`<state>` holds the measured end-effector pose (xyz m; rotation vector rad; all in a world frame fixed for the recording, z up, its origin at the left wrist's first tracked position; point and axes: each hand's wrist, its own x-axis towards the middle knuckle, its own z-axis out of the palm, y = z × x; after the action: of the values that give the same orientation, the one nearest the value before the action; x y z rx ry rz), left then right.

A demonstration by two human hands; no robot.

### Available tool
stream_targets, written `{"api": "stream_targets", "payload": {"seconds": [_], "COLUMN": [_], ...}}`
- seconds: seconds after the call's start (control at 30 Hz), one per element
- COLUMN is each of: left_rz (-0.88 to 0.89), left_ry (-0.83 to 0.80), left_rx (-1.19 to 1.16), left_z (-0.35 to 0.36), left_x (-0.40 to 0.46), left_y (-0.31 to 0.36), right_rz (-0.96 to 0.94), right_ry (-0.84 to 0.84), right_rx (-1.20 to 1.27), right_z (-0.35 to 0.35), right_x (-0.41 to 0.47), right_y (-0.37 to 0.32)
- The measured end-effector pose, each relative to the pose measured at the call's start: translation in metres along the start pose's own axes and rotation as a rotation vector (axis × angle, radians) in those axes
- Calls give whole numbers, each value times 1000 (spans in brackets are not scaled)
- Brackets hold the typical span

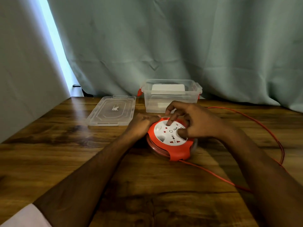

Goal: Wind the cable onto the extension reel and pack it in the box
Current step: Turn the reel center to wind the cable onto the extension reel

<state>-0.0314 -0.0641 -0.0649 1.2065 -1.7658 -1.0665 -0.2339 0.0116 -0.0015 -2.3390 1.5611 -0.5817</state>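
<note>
A round red and white extension reel [170,141] lies flat on the wooden table [82,161]. My left hand [141,122] grips its left rim. My right hand [188,120] is on top, with curled fingers and thumb pressing into the white socket face. A red cable [270,136] leaves the reel's front edge, runs toward me under my right forearm, and loops out to the right and back along the table. The clear plastic box [170,97] with red latches stands open just behind the reel.
The box's clear lid [112,110] lies flat to the left of the box. Something white sits in the box. A green curtain hangs behind the table, and a pale wall runs along the table's left edge.
</note>
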Motion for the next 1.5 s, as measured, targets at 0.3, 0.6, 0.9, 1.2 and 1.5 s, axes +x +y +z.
{"api": "stream_targets", "payload": {"seconds": [0.3, 0.6, 0.9, 1.2, 1.5], "left_rz": [2, 18, 5, -45, -56], "left_ry": [1, -28, -21, -23, -9], "left_rx": [-8, 1, -2, -21, 11], "left_z": [0, 0, -1, -1, -1], "left_x": [-2, -3, -2, -2, -2], "left_y": [2, 2, 4, 3, 4], "right_rz": [12, -1, -17, -12, 13], "right_ry": [-162, -134, -59, -21, 27], "right_rx": [88, 53, -16, -132, -209], "right_z": [-5, -6, -3, 6, 14], "right_x": [1, -1, -2, 0, 4], "right_y": [14, 9, 7, 3, -4]}}
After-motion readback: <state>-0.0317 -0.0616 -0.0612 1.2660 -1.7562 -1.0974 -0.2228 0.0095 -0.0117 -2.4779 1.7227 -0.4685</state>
